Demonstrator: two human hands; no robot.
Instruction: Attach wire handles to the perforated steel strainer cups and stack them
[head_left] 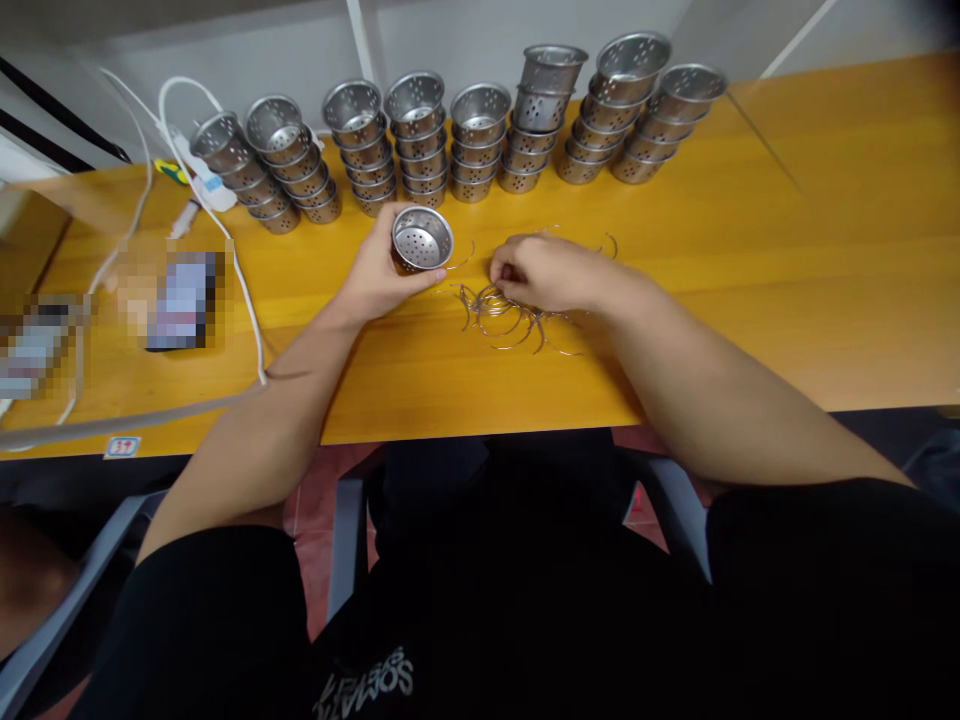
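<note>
Two bare hands of ours are at work over the yellow wooden table (840,260). With our left hand (375,268) we hold a perforated metal cup (423,240), thumb along its near side and the other fingers curving around its left and far side, spread only as far as the cup's width. We have its mouth facing up and tipped toward us, so we can see the holes in its base. The cup is near the middle of the table, just left of a loose heap of thin curved wires (517,325).

Our right hand (541,270) is at the far edge of that heap, its fingers bent and drawn close together; we cannot tell whether they grip a wire, as the fingertips are partly hidden. A few more wires lie apart from the heap, near the cup and beyond our right hand.

Behind our hands we see eight stacks of similar cups (480,130) in a row along the back of the table. To our left lie a white cable (238,265), a blurred phone-like object (184,300) and, at the table's front edge, a small label (122,447).
</note>
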